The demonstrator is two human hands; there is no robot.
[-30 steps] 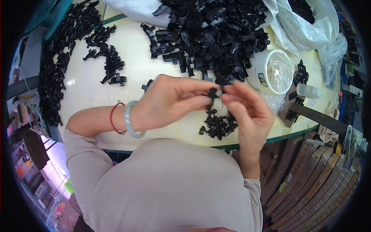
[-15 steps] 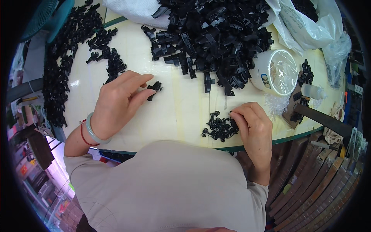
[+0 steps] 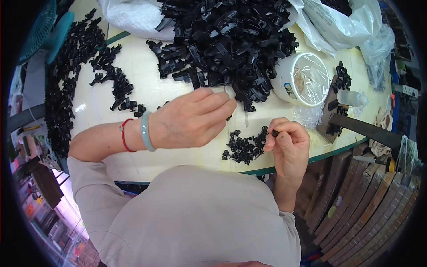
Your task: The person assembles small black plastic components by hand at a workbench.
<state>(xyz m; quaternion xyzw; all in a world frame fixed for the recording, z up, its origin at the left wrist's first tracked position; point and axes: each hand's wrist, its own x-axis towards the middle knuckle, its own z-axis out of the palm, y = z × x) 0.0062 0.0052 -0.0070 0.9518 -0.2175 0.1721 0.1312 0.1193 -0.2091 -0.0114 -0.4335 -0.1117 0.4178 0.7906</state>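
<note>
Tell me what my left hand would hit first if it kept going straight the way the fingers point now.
The left hand points right and slightly away from you, above the table. Straight on, its fingertips would probably first meet the near edge of the big pile of black plastic clips, around the loose clips by its lower fringe; height is unclear.

Up beyond the hands, a big heap of black plastic clips (image 3: pixel 227 40) covers the far side of the cream table (image 3: pixel 151 89). Out past the left hand, a long row of black pieces (image 3: pixel 60 93) curves along the table's edge, with a shorter string of them (image 3: pixel 116 84) just inside it. Up and to the right of the right hand sits a white tub (image 3: pixel 300 79) with clear film over its mouth. White plastic bags (image 3: pixel 342 22) bunch behind that tub.
</note>
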